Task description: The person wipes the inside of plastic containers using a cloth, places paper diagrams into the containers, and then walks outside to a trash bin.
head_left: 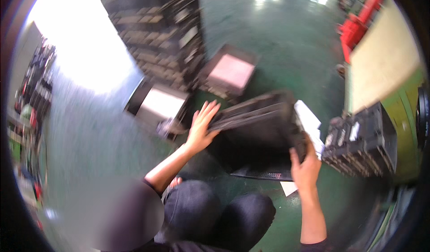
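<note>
"Where's the black crate (255, 140)?"

"In front of the knees (190, 207), above the green floor (277, 37). It's blurred, and I can't tell whether its lower edge touches down."

"Which way does it point?"

"Its long axis seems to run left to right, the right end angled slightly farther out. It's tipped, the dark hollow facing back at the person."

"And the hands?"

"The left hand (201, 129) is wide, fingers stretched and thumb against the crate's left edge; I can't tell how much weight it takes. The right hand (307, 169) is closed around the right wall, thumb inside."

"What's near its edges?"

"White papers (309, 120) just beside the right wall, then a short stack of crates (360, 144) at the floor's right edge. Beyond the left hand lies a tray with a white sheet (163, 102); farther out, one with a pink sheet (230, 70)."

"Room to move?"

"Most floor stretches leftward, toward shelving (36, 84) along its left edge."
</note>
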The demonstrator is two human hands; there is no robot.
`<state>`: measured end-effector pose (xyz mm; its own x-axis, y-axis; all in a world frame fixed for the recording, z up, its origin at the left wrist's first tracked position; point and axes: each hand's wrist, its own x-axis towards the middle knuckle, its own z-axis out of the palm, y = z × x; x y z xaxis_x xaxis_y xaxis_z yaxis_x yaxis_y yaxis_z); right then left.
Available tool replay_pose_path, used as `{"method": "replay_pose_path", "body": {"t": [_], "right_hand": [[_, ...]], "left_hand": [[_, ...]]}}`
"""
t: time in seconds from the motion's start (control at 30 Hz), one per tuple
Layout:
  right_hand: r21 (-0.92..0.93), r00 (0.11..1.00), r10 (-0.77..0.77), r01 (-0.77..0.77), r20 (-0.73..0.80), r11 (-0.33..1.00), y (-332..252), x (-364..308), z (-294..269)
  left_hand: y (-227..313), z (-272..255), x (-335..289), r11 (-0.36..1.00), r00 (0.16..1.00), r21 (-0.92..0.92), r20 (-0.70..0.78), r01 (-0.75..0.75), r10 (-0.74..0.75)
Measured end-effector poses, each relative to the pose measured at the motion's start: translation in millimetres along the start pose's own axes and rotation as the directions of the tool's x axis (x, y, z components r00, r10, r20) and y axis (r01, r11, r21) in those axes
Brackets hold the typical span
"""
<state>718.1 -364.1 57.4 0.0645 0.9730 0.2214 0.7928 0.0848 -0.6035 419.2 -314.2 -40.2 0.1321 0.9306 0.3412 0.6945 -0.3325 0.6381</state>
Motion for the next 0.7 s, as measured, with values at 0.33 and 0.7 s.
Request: {"method": "replay_pose_path", "body": {"t": [0.33, 0.7], "right_hand": [[0.482, 0.845, 0.515, -0.514, 0.143, 0.709, 122.6, -88.9, 122.4], [0.603, 0.764, 0.591, -0.606, 0.259, 0.52, 148.6, -104.7, 177.2]], "left_hand": [[-172.7, -25.1, -73.1, 0.771, 0.902, 0.479, -0.128, 0.42, -0.411], [-125.9, -117.1, -13.9, 0.916, 0.757, -0.014, -0.558, 0.401, -0.34]]}}
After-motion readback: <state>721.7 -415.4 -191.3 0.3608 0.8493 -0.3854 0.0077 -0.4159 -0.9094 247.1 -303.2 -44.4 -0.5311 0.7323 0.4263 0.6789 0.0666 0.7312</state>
